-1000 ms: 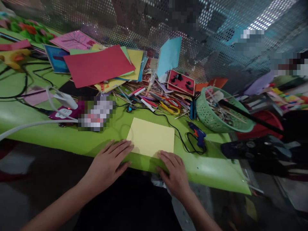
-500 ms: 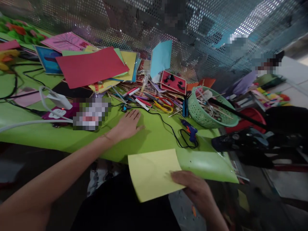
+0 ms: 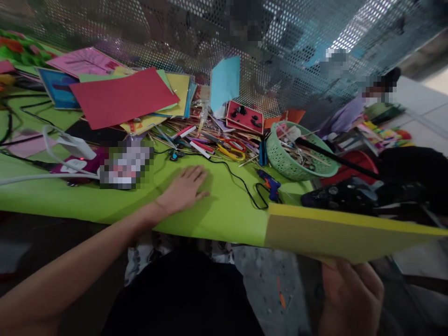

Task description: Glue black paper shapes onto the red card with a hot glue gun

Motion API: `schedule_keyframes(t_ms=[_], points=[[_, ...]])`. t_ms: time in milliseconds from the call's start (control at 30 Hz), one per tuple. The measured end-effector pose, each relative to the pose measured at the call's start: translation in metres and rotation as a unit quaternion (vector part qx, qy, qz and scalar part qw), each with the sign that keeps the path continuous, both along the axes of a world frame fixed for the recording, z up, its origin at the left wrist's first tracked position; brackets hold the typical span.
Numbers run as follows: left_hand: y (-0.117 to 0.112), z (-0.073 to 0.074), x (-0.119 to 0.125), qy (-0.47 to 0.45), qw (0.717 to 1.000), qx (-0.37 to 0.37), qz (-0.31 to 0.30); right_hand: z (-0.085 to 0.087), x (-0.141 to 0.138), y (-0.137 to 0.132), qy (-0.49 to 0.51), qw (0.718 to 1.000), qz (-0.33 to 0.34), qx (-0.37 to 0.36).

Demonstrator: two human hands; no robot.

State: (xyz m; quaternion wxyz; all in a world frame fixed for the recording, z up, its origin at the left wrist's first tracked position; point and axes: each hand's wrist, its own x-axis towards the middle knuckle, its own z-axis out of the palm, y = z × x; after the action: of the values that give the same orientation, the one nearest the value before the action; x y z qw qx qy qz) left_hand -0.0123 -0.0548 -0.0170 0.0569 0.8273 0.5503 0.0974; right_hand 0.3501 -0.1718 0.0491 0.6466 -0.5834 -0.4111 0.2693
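My left hand (image 3: 185, 189) lies flat on the green tabletop (image 3: 224, 219), palm down with the fingers stretched out. It holds nothing and rests near a thin black cord. Off the table's front edge at the right, my right hand (image 3: 353, 289) grips a sheet of yellow paper (image 3: 322, 233) by its lower edge. The paper is tilted, its brighter face showing as a narrow strip along the top. Behind the sheet's left corner lies a blue hot glue gun (image 3: 270, 182) with its cord looped beside it.
Coloured sheets, with a red one (image 3: 126, 98) on top, pile at the back left. Scissors (image 3: 231, 150), markers and sticks lie mid-table. A green basket (image 3: 294, 158) of sticks stands right. A purple power strip (image 3: 79, 161) sits left. Another person (image 3: 350, 112) is beyond, right.
My right hand has swung the yellow paper right and tilted it up, from in front of my lap to beyond the glue gun. My left hand has shifted slightly and stays flat on the table.
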Motion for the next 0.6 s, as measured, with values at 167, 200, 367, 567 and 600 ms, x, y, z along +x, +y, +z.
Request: schedule_keyframes(t_ms=[167, 200, 367, 567, 600], points=[[-0.049, -0.003, 0.050, -0.053, 0.987, -0.048, -0.147, 0.002, 0.010, 0.027, 0.042, 0.996, 0.005, 0.080], [-0.065, -0.001, 0.063, -0.088, 0.964, -0.065, -0.241, 0.000, 0.010, 0.033, 0.033, 0.994, 0.015, 0.098], [-0.114, 0.035, 0.083, -0.209, 0.874, -0.075, -0.433, -0.012, -0.024, 0.062, -0.119, 0.984, 0.080, 0.105], [-0.119, 0.083, 0.007, -0.329, 0.919, -0.001, -0.218, -0.032, -0.110, 0.099, -0.486, 0.785, 0.362, 0.129], [-0.120, 0.082, -0.005, -0.331, 0.926, 0.020, -0.182, -0.036, -0.121, 0.103, -0.526, 0.744, 0.393, 0.123]])
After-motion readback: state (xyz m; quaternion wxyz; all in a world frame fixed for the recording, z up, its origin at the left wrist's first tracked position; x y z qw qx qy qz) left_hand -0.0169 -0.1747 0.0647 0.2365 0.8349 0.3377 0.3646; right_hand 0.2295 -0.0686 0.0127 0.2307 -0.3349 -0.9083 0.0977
